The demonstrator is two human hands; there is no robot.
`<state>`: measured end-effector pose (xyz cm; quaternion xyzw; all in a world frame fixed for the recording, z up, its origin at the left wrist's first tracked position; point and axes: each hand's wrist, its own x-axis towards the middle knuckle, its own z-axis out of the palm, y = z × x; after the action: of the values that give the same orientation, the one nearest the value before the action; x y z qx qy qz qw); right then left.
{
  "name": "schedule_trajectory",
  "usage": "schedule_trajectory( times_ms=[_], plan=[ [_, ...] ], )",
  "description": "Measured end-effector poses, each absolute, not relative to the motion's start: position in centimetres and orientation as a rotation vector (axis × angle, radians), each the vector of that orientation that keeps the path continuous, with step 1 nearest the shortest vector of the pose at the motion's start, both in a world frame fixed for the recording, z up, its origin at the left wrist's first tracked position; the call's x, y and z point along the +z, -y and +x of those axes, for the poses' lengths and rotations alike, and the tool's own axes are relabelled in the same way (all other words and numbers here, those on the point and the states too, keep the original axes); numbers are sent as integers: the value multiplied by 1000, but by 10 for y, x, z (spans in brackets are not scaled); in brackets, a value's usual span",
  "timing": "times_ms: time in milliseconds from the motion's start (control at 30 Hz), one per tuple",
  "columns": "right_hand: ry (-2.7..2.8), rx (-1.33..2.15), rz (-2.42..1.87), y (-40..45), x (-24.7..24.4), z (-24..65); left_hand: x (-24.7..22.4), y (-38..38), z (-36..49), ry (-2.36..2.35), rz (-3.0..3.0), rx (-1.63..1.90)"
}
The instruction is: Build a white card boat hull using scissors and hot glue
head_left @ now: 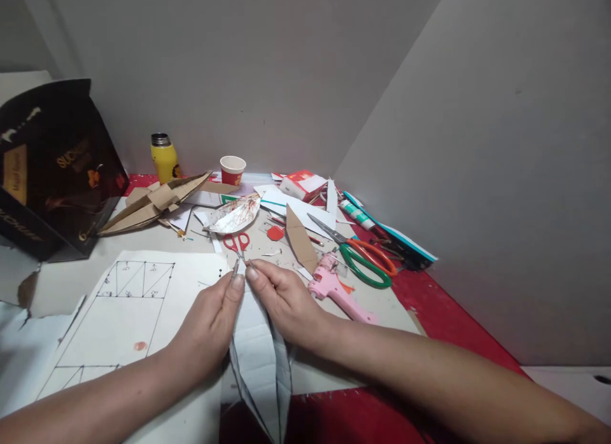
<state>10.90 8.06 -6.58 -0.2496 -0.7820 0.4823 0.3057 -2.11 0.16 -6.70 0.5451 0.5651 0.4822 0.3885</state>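
A pale, boat-shaped piece of folded card (255,352) hangs lengthwise between my hands, its far tip pinched and its near end pointing down past the table edge. My left hand (210,313) is closed on the left side of that tip, thumb on top. On the right side of the tip, my right hand (286,301) pinches with thumb and forefinger. Small red-handled scissors (237,242) lie just beyond the fingertips. A pink glue gun (338,288) rests to the right of my right hand.
Large scissors (367,259) with green and orange handles lie right. Behind are a cardboard boat shape (157,202), a yellow bottle (164,159), a paper cup (232,170) and a silvery leaf-shaped piece (235,215). A dark box (57,170) and drawn-on paper (119,329) occupy the left.
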Motion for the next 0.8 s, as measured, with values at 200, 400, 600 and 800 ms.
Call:
schedule_trajectory(
  times_ms=[200,400,600,800],
  plan=[
    [2026,1301,-599,-75,-61,109,-61,0,-18,-1447,1222,1267],
    [1960,1293,-696,-73,-63,108,-62,2,-19,-1528,1201,1274],
    [1931,1250,-644,-73,-57,110,-60,6,-23,-1552,1317,1195],
    [1832,1461,-757,-72,-56,113,-58,0,-25,-1577,1401,1091]
  ],
)
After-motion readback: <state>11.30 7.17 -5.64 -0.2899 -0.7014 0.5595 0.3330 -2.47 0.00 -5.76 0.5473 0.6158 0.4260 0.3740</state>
